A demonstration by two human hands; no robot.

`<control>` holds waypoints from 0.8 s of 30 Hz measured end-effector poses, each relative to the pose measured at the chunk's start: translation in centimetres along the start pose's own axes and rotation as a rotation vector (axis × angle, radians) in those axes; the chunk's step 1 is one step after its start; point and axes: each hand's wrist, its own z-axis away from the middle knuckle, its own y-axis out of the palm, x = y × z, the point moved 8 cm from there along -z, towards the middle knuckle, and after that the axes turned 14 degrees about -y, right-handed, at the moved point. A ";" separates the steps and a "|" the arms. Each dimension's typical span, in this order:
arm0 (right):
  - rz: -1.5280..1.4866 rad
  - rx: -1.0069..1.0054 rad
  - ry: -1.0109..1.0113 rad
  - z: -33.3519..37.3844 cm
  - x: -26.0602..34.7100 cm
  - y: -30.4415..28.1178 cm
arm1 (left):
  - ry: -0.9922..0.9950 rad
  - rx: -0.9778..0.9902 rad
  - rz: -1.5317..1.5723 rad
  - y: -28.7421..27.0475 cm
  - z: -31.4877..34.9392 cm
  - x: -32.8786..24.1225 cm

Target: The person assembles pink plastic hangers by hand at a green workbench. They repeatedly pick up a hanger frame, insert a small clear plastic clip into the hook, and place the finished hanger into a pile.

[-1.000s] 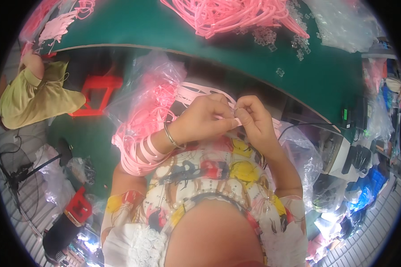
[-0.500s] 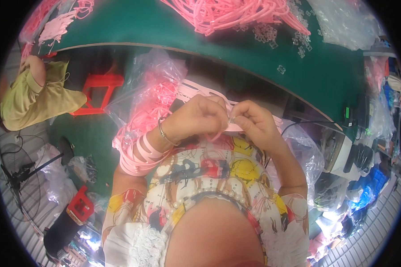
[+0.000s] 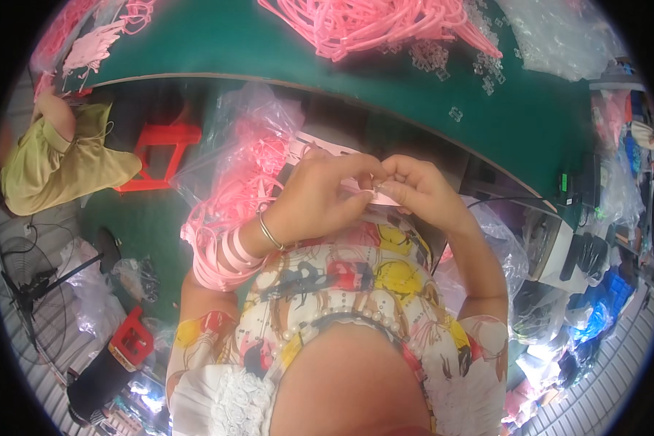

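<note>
My left hand (image 3: 327,190) and my right hand (image 3: 423,190) meet over my lap, fingertips nearly touching. The right thumb and forefinger pinch a small pale, clear-looking piece (image 3: 375,193), mostly covered by the fingers. My left hand is curled, thumb and fingers bent toward that piece; what it grips is hidden. Flat pink strips (image 3: 321,142) lie behind and under both hands. Several loops of pink strap (image 3: 218,254) hang around my left forearm, below a metal bangle (image 3: 269,231).
Ahead, a green table (image 3: 269,43) holds a heap of pink cords (image 3: 370,25), small clear buckles (image 3: 430,57) and a clear plastic bag (image 3: 563,36). A bag of pink strands (image 3: 261,123) sits left of my hands. Farther left are a red stool (image 3: 163,138) and a person in a yellow-green top (image 3: 73,160).
My left hand has opened its curl somewhat, its fingers reaching up and right while the thumb sits lower. My right hand has turned slightly and stays pinched.
</note>
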 end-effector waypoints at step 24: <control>0.876 -0.158 -0.783 -1.0 6.5 0.8 | -0.115 -0.092 0.328 0.1 -0.5 3.8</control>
